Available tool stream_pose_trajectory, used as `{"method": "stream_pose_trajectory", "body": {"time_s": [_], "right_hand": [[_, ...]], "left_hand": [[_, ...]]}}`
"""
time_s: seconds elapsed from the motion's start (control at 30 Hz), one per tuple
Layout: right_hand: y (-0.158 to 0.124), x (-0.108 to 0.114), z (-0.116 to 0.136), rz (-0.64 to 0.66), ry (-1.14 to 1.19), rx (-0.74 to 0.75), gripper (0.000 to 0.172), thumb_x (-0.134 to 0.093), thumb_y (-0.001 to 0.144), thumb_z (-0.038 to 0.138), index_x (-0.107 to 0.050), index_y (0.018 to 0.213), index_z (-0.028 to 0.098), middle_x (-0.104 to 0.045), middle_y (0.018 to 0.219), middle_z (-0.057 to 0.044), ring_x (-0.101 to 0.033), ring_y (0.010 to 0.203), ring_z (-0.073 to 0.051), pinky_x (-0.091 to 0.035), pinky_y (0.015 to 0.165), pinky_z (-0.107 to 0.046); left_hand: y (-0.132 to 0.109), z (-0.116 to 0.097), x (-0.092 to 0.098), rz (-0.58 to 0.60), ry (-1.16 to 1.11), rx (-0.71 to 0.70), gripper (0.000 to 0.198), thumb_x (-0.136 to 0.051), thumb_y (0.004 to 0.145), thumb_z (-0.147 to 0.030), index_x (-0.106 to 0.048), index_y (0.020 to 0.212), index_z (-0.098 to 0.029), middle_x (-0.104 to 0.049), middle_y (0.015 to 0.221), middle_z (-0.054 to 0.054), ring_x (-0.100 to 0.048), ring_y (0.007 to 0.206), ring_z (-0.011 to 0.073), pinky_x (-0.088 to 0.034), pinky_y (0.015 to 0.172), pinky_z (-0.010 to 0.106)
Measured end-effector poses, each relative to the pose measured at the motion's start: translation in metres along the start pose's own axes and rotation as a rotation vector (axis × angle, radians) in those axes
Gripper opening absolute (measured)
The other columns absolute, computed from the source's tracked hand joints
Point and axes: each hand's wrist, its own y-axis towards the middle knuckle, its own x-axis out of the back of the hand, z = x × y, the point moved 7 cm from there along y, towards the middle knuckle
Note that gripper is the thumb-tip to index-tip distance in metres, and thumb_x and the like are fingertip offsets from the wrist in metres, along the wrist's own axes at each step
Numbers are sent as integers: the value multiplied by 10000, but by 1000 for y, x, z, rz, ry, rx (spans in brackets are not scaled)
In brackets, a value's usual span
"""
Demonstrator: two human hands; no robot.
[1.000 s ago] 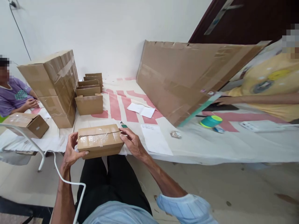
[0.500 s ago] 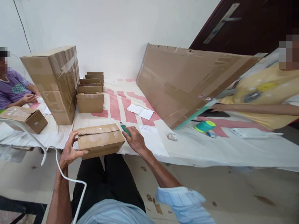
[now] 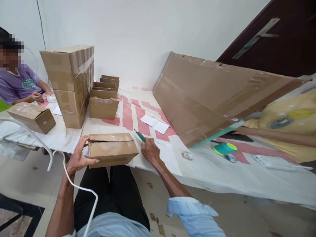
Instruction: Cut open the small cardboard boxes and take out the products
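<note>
By the worktop (image 3: 217, 177), left fingers (image 3: 92, 161) spread wide clasp a carton (image 3: 111, 149), perhaps to steady it, while right fingers (image 3: 148, 145) wrap a green tool (image 3: 140, 136)

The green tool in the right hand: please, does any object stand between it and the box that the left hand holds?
Nothing visible stands between them. Only a gap, with cloth showing, separates the green tool in the right hand from the box, which the left hand grips at its left end.

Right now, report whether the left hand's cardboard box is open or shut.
Shut, but not flush: the top flaps of the cardboard box lie down, a dark gap along their seam.
</note>
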Motion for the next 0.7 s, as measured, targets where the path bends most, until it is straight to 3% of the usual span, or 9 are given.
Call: {"method": "stream_pose_trajectory", "body": {"time_s": [0.1,0.2,0.33,0.47,0.7], "right_hand": [[3,48,17,-176,356,97,313,-431,1024,337,-708,989,195,-665,860,-73,-594,799,-245,-486,714,-349],[-3,89,67,-11,622,313,346,-523,1029,462,-761,1042,211,-717,849,-33,-636,784,-227,-521,709,-336],[-26,125,141,222,645,593,302,-628,1001,465,-823,1038,237,-795,932,-42,-708,824,-226,-558,766,-340],[-37,137,176,256,556,764,320,-600,1033,452,-834,1043,234,-799,911,-58,-721,801,-217,-560,769,-340],[-33,131,196,205,185,907,379,-524,1089,467,-812,1023,230,-773,896,-67,-685,789,-204,-461,690,-310]], "left_hand": [[0,-2,-1,-1,14,-1,902,-982,668,-445,-561,1450,-289,-511,1515,140,-512,1444,398,-507,1145,563],[1,-7,-3,-4,20,-8,884,-971,676,-419,-563,1450,-291,-516,1513,133,-523,1435,388,-514,1148,556],[2,-15,-6,-10,25,-31,862,-964,680,-381,-568,1439,-283,-529,1482,126,-533,1418,376,-501,1160,546],[1,-20,-8,-13,37,-52,861,-979,653,-365,-579,1410,-272,-544,1438,124,-534,1399,384,-495,1155,548],[0,-18,-9,-17,52,-43,857,-978,643,-337,-572,1395,-278,-548,1421,117,-535,1386,375,-491,1159,552]]}}
